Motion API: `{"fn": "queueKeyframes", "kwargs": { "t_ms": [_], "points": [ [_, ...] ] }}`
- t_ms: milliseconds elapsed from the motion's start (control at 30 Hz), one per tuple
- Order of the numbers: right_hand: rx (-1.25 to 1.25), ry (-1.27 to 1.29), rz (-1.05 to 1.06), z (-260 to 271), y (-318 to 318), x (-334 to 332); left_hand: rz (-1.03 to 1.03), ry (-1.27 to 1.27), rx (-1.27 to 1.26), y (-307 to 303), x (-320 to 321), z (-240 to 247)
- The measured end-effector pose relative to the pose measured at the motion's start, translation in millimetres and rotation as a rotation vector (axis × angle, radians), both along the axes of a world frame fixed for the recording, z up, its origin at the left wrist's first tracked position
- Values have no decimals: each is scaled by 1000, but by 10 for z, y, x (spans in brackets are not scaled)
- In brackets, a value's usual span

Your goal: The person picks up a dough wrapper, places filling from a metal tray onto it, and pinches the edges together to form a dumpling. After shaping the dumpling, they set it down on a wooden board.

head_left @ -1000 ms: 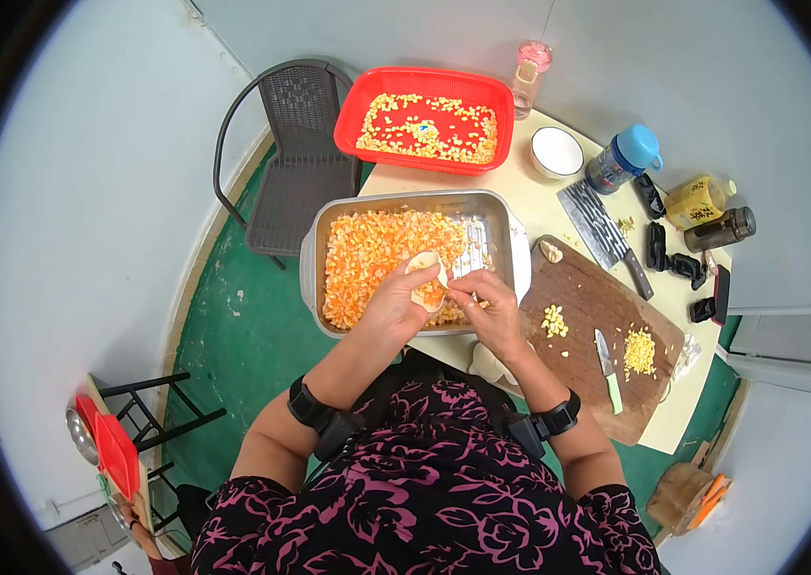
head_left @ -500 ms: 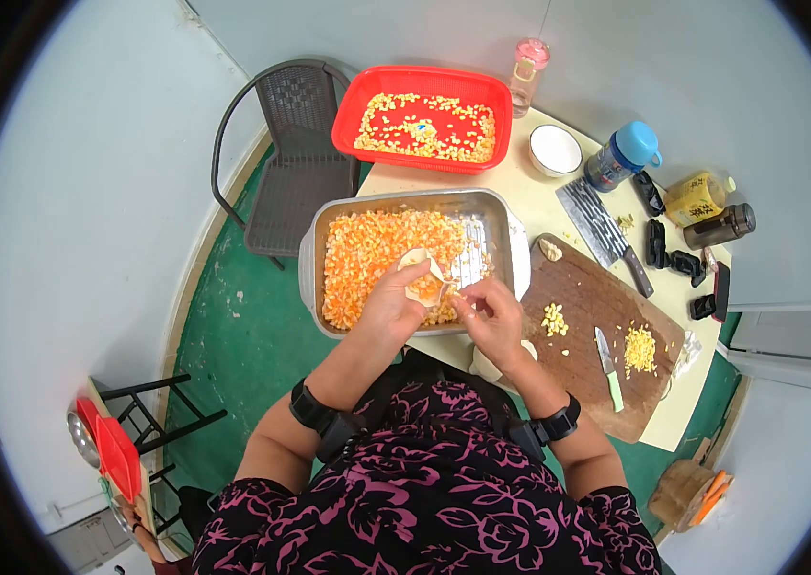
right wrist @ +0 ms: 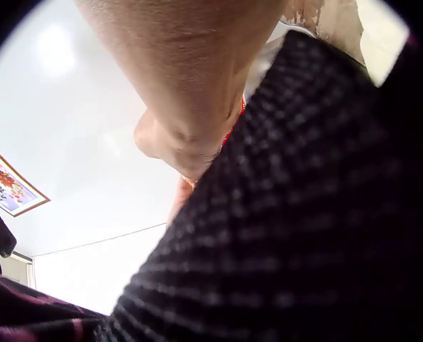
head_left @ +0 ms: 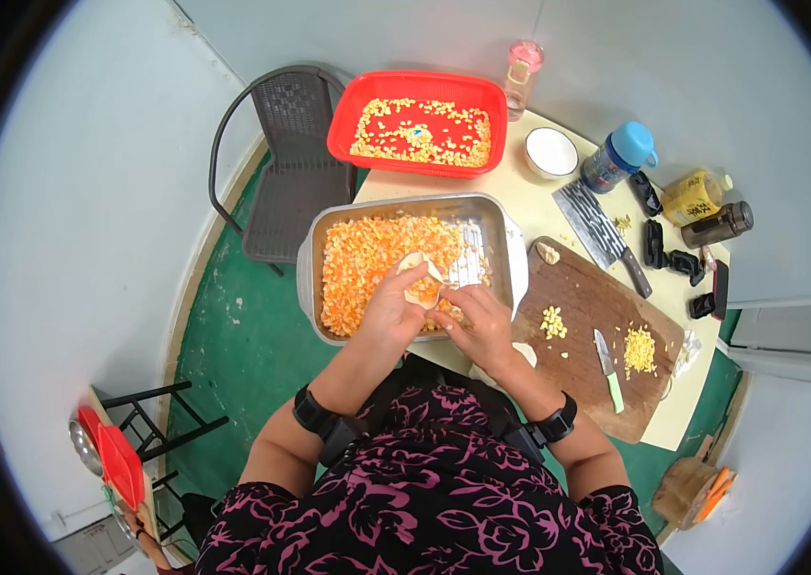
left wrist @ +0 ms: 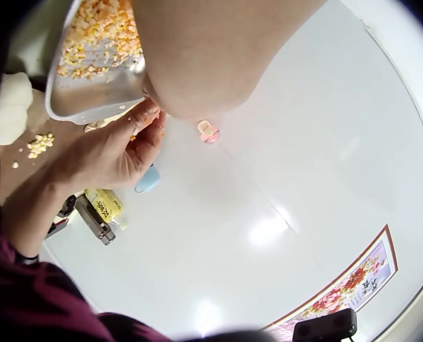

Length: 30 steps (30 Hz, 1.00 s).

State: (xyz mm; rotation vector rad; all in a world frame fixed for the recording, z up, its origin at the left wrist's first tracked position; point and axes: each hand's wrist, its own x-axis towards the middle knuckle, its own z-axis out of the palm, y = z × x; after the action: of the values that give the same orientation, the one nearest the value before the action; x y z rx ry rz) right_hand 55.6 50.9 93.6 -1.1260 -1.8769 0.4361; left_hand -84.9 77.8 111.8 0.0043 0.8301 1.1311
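In the head view my left hand (head_left: 389,311) holds a round dough wrapper (head_left: 415,260) with orange and yellow chopped filling in it, over the near side of a metal pan (head_left: 505,251). My right hand (head_left: 480,331) is at the wrapper's right edge, thumb and fingers pinching there. More of the chopped filling (head_left: 367,259) covers the pan's left and middle. The left wrist view shows the right hand (left wrist: 115,153) with bits of orange on its bent fingers; the left forearm hides the wrapper. In the right wrist view a dark sleeve covers much of the picture.
Pale dough pieces (head_left: 525,354) lie beside the right wrist. A wooden board (head_left: 573,383) carries chopped yellow bits and a small knife (head_left: 608,372). A cleaver (head_left: 597,230), bowl (head_left: 551,153) and bottles stand beyond. Behind the pan is a red basket (head_left: 348,120).
My right hand first drew slightly away from the wrapper, then came back in against its lower right edge. The left hand keeps its hold. The head view has shifted a little.
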Motion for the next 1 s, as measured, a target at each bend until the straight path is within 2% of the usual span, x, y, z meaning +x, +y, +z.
{"fn": "queueKeyframes", "kwargs": {
  "t_ms": [400,1000],
  "points": [
    [86,-73,37,18,6,15,-8,23,38,-13,19,-55],
    [86,-1,-38,-59,-16,8,-2,9,-6,-58,55,-101]
  ]
}}
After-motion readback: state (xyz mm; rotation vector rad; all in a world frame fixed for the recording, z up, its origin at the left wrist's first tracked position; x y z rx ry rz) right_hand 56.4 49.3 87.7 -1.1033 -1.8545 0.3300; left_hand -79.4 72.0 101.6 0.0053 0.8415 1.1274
